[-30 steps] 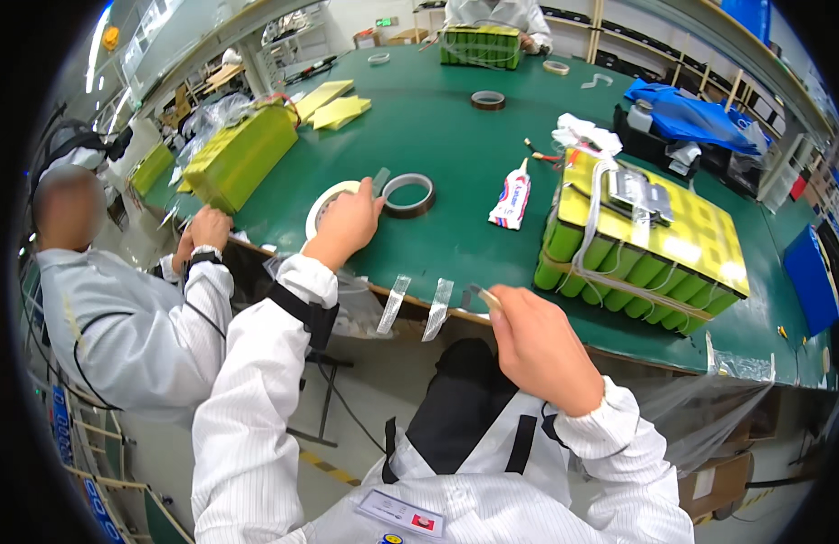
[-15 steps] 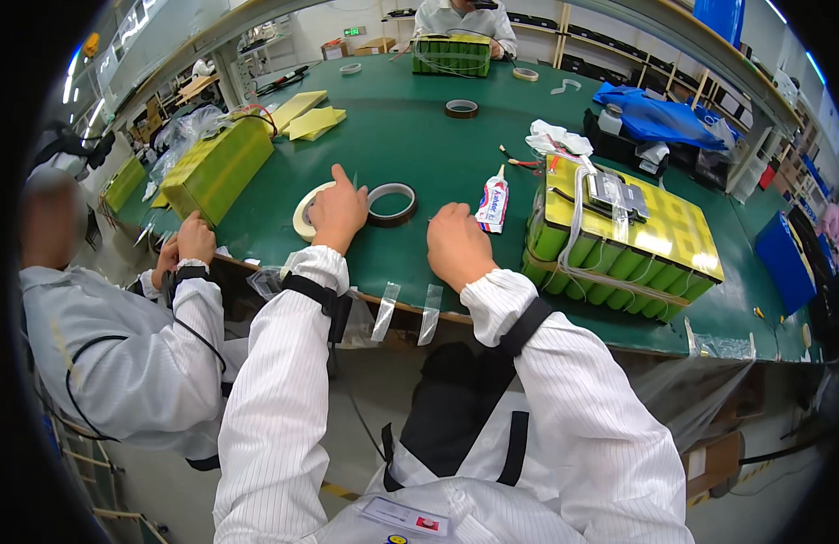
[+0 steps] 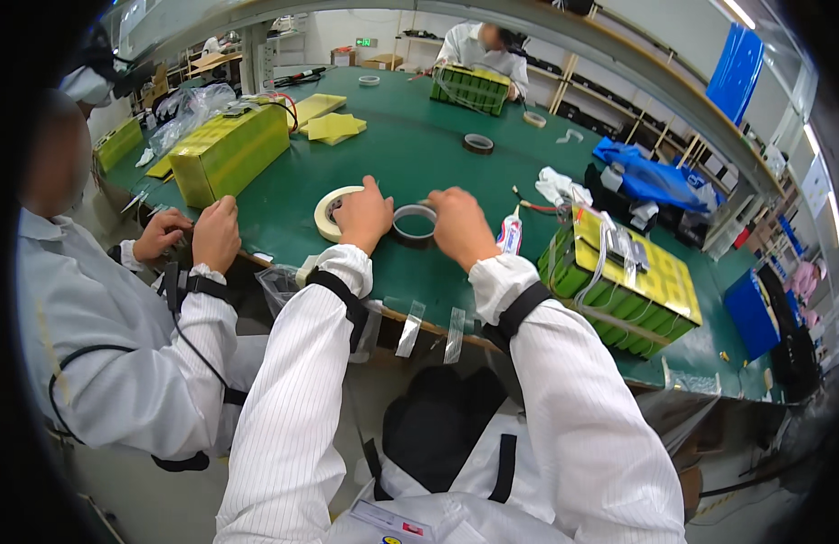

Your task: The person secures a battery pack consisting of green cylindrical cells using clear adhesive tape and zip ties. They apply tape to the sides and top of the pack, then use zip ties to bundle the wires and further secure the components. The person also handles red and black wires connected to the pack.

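A dark roll of tape [image 3: 414, 224] lies flat on the green table [image 3: 410, 150], and both my hands are on it. My left hand [image 3: 363, 216] grips its left side; a cream roll of masking tape [image 3: 330, 210] lies partly under that hand. My right hand [image 3: 459, 224] holds the right side of the dark roll with fingers curled. Two clear tape strips [image 3: 431, 328] hang from the table's front edge below my hands.
A green and yellow battery pack [image 3: 621, 286] sits to my right, a white tube [image 3: 509, 235] beside it. A co-worker's hands [image 3: 193, 234] work at my left near a yellow-wrapped pack [image 3: 231, 151]. Another person [image 3: 481, 45] sits across the table. Blue cloth [image 3: 651, 181] lies far right.
My right hand rose from below the table edge and came onto the dark tape roll. My left hand stayed by the rolls and now grips the dark one.
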### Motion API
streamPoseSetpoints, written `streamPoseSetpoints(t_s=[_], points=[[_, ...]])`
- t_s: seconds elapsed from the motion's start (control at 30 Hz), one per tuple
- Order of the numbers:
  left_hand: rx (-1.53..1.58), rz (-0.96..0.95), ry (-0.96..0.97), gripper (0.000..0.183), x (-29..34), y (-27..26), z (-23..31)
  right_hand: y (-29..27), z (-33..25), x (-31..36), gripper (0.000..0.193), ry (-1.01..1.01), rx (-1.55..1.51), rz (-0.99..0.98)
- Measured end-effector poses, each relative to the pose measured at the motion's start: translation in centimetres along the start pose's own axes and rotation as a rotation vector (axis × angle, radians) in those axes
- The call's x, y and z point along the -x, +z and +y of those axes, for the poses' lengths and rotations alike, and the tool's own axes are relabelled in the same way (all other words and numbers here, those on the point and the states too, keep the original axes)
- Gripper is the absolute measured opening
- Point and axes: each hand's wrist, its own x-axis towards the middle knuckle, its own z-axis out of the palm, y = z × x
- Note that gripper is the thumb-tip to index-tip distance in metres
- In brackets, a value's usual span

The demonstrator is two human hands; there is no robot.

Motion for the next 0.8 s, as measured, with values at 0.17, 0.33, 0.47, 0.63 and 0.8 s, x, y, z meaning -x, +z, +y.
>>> streamPoseSetpoints(t_s=[0.17, 0.33, 0.47, 0.63, 0.8], points=[[0.008, 0.056, 0.012, 0.049, -0.7, -0.1, 0.2, 0.9, 0.1, 0.2, 0.029, -0.082, 0.093, -0.153], [0.011, 0.044, 0.024, 0.042, 0.1, -2.0, -0.6, 1.6, -0.3, 1.3, 0.023, -0.160, 0.087, -0.140], [0.168, 0.256, 0.062, 0.041, 2.6, -5.9, -0.1, 2.8, 0.3, 0.0, 0.028, -0.187, 0.108, -0.220], [0.452, 0.522, 0.195, 0.031, 8.6, -9.9, 0.1, 4.6, 2.5, -1.4, 0.044, -0.167, 0.073, -0.303], [0.580, 0.544, 0.164, 0.022, 17.3, -11.0, -0.5, 1.8, 0.7, -2.1, 0.059, 0.041, 0.108, -0.429]])
